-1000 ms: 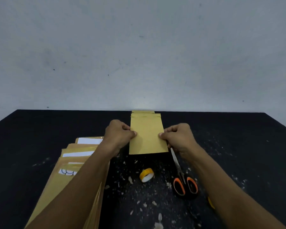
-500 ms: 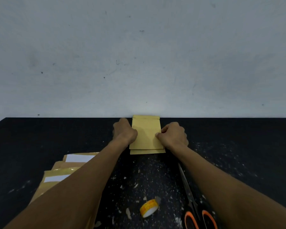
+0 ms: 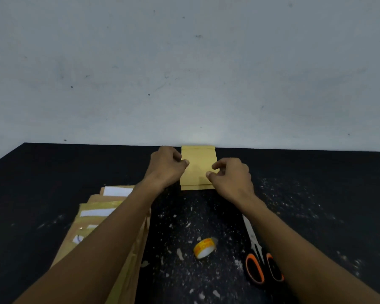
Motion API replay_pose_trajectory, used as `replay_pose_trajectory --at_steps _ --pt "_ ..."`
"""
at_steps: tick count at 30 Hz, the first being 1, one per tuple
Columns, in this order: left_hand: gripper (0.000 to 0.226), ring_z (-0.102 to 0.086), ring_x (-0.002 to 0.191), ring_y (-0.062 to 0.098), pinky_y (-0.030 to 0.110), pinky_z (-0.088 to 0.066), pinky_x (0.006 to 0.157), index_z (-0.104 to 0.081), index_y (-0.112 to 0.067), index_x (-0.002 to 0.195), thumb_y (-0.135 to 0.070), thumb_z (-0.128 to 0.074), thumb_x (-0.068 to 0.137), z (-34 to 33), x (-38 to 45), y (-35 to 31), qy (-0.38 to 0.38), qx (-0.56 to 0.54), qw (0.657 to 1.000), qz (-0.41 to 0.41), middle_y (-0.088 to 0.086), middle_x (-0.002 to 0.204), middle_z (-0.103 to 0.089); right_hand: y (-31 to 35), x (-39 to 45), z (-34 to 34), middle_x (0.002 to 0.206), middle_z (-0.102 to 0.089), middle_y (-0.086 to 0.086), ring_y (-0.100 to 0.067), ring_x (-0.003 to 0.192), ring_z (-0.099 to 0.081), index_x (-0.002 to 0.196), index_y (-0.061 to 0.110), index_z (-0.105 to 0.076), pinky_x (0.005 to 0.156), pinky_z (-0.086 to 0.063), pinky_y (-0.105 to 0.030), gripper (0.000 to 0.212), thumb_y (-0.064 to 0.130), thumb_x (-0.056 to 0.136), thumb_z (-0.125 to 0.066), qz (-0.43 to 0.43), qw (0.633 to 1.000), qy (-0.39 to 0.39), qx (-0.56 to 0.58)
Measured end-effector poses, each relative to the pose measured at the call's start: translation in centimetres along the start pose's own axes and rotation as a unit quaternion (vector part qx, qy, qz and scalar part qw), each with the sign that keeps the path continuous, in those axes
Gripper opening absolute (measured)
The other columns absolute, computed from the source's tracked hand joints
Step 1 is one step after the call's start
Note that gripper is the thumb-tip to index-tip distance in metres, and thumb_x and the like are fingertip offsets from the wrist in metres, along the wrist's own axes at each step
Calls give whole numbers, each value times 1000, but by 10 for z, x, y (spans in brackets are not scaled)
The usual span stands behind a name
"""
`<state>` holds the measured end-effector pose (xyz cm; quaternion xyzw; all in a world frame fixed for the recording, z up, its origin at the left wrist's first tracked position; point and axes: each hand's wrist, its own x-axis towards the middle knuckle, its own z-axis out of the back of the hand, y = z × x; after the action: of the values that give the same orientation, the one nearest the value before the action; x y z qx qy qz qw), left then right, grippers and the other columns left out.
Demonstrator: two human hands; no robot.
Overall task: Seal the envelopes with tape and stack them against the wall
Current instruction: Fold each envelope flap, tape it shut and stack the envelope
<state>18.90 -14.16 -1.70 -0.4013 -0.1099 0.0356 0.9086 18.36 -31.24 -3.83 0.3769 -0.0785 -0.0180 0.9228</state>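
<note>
Envelope set down on the stack, both hands letting go.

My left hand (image 3: 166, 166) and right hand (image 3: 230, 178) have come off the sealed envelope (image 3: 198, 172), grips loosely curled, holding nothing; it lies against the wall (image 3: 184, 73) atop another. Next from the unsealed pile (image 3: 101, 216).

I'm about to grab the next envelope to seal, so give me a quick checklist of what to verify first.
1. Sealed stack pushed back to the wall: ok.
2. Stack edges lined up: not ok, a lower envelope pokes out at the near edge.
3. Left hand free of the stack: cannot tell, its fingertips sit at the envelope's edge.
4. Right hand free: ok, fingers curled, holding nothing.
5. Tape roll and scissors within reach: ok.
6. Unsealed pile available on the left: ok.
</note>
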Motion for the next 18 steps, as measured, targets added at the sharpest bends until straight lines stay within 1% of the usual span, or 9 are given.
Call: replay_pose_trajectory --at_steps 2,4,6,8,11,13,14,16,18 --pt "22 -63 88 9 16 -44 70 -71 -10 105 -25 -72 89 18 -21 -2 5 6 1000 -26 1 95 -70 13 -24 1 81 -68 5 -20 84 -67 99 25 -73 80 -58 -42 19 35 84 -75 51 999 10 16" --pt "19 -63 85 3 10 -42 66 -73 -13 103 -25 -73 88 37 -43 -2 0 11 999 -43 -1 91 -70 28 -52 1 74 -67 10 -15 76 -66 91 26 -74 75 -58 -40 11 34 83 -75 97 995 24 25" --pt "18 -63 84 1 7 -41 65 -74 -15 102 -25 -74 87 57 -64 1 -15 15 998 -52 -2 91 -71 43 -79 -3 70 -66 12 -12 72 -65 85 29 -73 71 -59 -40 7 35 83 -74 127 990 44 35" --pt "16 -62 81 -1 5 -39 62 -74 -18 100 -25 -75 86 79 -86 6 -29 25 998 -52 -4 88 -71 54 -103 -8 70 -66 13 -9 70 -64 83 29 -73 70 -59 -39 7 36 82 -75 141 987 67 42" --pt "13 -60 73 -1 8 -37 57 -72 -20 96 -26 -76 85 109 -118 17 -40 51 997 -35 -8 83 -68 63 -131 -15 68 -65 14 -7 70 -63 85 29 -74 70 -59 -38 7 35 82 -75 147 985 80 40" --pt "16 -59 71 2 13 -36 55 -71 -17 95 -28 -77 84 126 -140 28 -48 76 996 0 -6 81 -66 66 -144 -19 68 -65 15 -6 70 -63 85 28 -75 70 -59 -37 8 34 82 -75 148 985 76 36" --pt "22 -59 72 4 16 -37 55 -70 -16 95 -30 -79 82 133 -149 35 -45 90 994 28 -4 81 -65 68 -150 -21 68 -65 15 -5 71 -63 86 27 -75 70 -59 -37 8 34 81 -75 150 985 75 39" --pt "41 -59 76 10 22 -41 57 -64 -14 96 -44 -82 75 141 -160 51 -8 134 985 109 0 87 -63 68 -154 -21 69 -66 15 -5 72 -64 86 26 -76 71 -59 -37 9 34 81 -76 145 986 73 46" --pt "64 -59 80 13 29 -50 64 -58 -13 96 -61 -83 62 146 -171 65 44 195 962 187 1 92 -62 69 -161 -21 70 -67 15 -5 73 -64 86 26 -76 72 -59 -35 8 33 81 -77 141 986 75 50"
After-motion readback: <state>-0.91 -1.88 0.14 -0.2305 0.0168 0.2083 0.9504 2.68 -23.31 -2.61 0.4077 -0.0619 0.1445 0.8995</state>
